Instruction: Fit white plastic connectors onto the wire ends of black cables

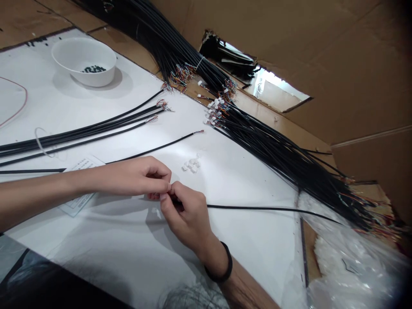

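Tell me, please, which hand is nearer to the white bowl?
Left. The left hand is below and to the right of the white bowl in the picture; the right hand is farther down and right.

Connectors [192,165] on table [254,249], bowl [99,79] behind to their left, cable bundle [283,156] to their right

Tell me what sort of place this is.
Likely a cable-assembly workshop: bundles of black cables with exposed coloured wires, small white pieces that look like connectors, and a white bowl of small dark parts.
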`<state>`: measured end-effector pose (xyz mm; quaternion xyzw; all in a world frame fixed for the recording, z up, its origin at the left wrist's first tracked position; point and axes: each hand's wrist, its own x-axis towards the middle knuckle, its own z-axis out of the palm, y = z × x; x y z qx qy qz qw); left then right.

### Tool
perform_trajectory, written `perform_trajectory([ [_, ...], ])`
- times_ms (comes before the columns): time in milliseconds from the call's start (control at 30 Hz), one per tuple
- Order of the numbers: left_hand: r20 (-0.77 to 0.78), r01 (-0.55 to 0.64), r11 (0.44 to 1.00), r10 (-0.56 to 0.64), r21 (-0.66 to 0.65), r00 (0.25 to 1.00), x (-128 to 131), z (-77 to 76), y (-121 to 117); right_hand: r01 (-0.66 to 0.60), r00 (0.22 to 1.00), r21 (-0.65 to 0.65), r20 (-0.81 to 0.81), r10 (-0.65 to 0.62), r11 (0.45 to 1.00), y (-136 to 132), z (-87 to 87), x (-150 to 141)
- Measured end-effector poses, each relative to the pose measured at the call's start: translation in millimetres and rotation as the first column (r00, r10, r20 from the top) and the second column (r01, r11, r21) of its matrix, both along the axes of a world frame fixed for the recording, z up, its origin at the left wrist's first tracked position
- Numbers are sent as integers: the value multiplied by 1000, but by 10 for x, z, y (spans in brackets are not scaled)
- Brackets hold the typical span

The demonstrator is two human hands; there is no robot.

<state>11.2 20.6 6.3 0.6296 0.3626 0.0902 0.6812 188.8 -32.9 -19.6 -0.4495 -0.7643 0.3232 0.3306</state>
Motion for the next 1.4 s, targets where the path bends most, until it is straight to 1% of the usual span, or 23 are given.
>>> perform_trajectory([
  [467, -15, -7, 1000, 7, -17, 1000, 12, 16, -2, -8, 1000, -5, -17, 8, 1000, 3, -3, -3],
  [833, -23, 1, 1000, -1, -4, 1000, 15, 32, -1, -14, 1000, 28, -11, 14, 999, 12, -7, -5],
  [1000, -27, 5, 1000, -6, -5, 1000, 10, 38, 3, -16, 1000, 16, -20, 17, 1000, 11, -7, -4],
  [1400, -35, 3, 998, -1, 60, 999, 17, 35, -17, -14, 1000, 33, -11, 14, 999, 14, -12, -11],
])
